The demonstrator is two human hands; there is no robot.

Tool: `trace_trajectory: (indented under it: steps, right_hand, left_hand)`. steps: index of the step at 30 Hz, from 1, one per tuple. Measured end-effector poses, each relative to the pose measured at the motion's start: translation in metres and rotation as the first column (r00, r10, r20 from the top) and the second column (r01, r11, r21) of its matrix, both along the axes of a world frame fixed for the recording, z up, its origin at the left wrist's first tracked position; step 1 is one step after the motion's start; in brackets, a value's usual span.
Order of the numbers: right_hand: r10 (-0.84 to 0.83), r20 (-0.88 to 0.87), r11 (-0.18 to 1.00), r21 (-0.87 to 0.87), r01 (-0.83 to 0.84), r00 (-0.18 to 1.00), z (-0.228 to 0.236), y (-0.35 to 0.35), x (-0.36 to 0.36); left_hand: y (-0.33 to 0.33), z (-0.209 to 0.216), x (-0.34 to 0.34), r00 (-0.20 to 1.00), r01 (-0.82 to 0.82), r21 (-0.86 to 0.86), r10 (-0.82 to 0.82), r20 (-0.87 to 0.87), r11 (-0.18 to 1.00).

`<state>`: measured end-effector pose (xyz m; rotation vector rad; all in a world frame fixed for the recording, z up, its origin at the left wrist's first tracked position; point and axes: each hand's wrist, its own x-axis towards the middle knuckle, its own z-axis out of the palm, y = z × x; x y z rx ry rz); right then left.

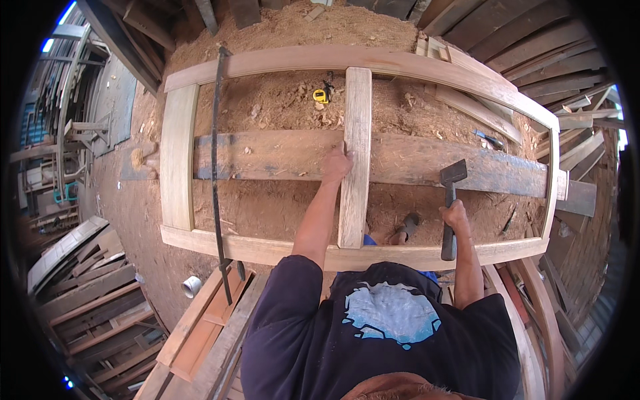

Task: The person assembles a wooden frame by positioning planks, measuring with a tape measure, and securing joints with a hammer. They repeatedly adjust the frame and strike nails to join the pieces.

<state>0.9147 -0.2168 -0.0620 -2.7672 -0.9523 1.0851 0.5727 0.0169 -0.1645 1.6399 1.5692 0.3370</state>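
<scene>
A large pale wooden frame [280,60] lies flat before me, with an upright crosspiece [356,200] near its middle. My left hand [337,164] is closed at the left edge of that crosspiece; its fingertips are partly hidden. In my right hand [455,217] is a hammer [450,233], gripped by its dark handle, its head tilted up above the plank under the frame. Across the left part of the frame runs a long dark bar clamp [215,147].
Beneath the frame stretches a thick worn plank [280,155]. On the shavings-covered ground lie a yellow tape measure [321,96] and a blue-handled tool [492,141]. Stacked boards [93,307] stand at left, more timber [533,53] at far right. A white cylinder [191,287] sits near left.
</scene>
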Motion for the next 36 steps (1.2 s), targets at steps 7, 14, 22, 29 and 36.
trace_trajectory:
  steps: [7, 14, 22, 29, 36]
  right_hand:
    - [-0.097, -0.067, 0.994, -0.047, 0.094, 0.993, 0.000, -0.002, -0.005]
    - [-0.041, -0.025, 0.999, -0.025, 0.040, 0.999, -0.005, -0.005, 0.000]
    - [-0.011, 0.008, 0.999, 0.036, 0.011, 1.000, 0.011, 0.003, -0.011]
    - [-0.174, -0.250, 0.980, 0.051, 0.192, 0.952, -0.020, -0.019, 0.005]
    - [-0.449, -0.664, 0.804, -0.007, 0.595, 0.598, -0.003, -0.012, 0.004]
  left_hand:
    - [0.003, -0.024, -0.002, 0.996, -0.029, 0.014, 0.027, 0.089, 0.999]
    - [0.005, 0.003, -0.002, 0.960, -0.053, -0.127, 0.085, 0.265, 0.990]
    - [0.001, 0.020, 0.003, 0.999, 0.001, -0.026, -0.002, -0.042, 1.000]
    - [-0.055, 0.025, -0.004, 0.974, -0.071, 0.043, 0.079, -0.213, 0.997]
    - [-0.225, 0.052, -0.072, 0.934, -0.056, 0.211, 0.126, -0.333, 0.976]
